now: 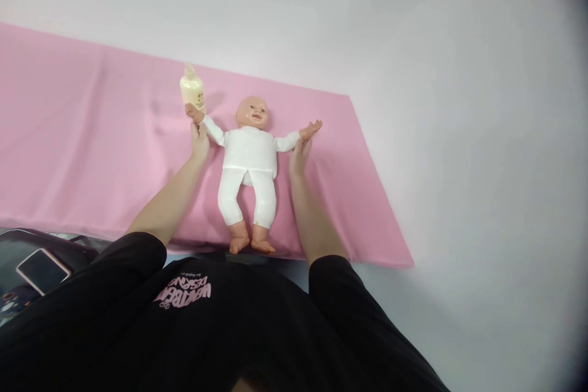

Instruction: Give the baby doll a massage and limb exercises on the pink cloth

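A baby doll (250, 159) in a white suit lies on its back on a pink cloth (92, 147), arms spread, feet towards me. My left hand (199, 142) touches the doll's left-side wrist, just below a cream bottle (192, 88) that stands by the doll's small hand. My right hand (299, 155) rests under the doll's other forearm, fingers against its sleeve. Whether either hand grips the arm or only touches it is unclear.
The pink cloth covers a white surface (459, 135) that runs on to the right and back. At the lower left a phone (43, 271) lies on a dark object. My black shirt fills the bottom of the view.
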### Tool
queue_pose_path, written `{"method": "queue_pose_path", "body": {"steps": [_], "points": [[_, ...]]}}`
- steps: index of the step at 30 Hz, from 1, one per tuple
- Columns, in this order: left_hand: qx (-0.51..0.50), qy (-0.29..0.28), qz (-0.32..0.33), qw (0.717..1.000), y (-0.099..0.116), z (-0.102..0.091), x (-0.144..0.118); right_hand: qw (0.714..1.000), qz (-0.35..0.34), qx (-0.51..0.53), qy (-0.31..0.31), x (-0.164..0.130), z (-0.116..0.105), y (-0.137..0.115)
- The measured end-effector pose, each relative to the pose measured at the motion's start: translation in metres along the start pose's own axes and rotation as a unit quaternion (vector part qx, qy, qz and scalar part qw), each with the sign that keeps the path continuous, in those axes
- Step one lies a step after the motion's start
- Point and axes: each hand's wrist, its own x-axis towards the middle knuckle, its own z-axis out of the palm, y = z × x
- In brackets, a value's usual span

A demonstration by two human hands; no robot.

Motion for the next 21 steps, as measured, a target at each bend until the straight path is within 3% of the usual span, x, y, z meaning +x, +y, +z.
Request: {"method": "queue_pose_path", "body": {"steps": [3, 8, 12, 15, 21], "points": [[0.015, -0.017, 0.028, 0.999, 0.006, 0.003, -0.006, 0.999, 0.034, 0.021, 0.031, -0.003, 0.007, -0.011], [0.060, -0.061, 0.118, 0.989, 0.010, 0.006, -0.015, 1.000, 0.011, 0.003, -0.026, -0.005, 0.010, -0.034], [0.106, -0.103, 0.147, 0.978, 0.008, 0.006, -0.018, 0.996, 0.027, -0.021, -0.077, -0.010, 0.011, -0.032], [0.173, -0.130, 0.186, 0.958, 0.009, 0.005, -0.018, 0.992, 0.050, -0.059, -0.098, -0.014, 0.013, -0.023], [0.307, -0.204, 0.252, 0.895, 0.015, 0.008, -0.022, 0.977, 0.025, -0.118, -0.175, -0.016, 0.015, -0.025]]}}
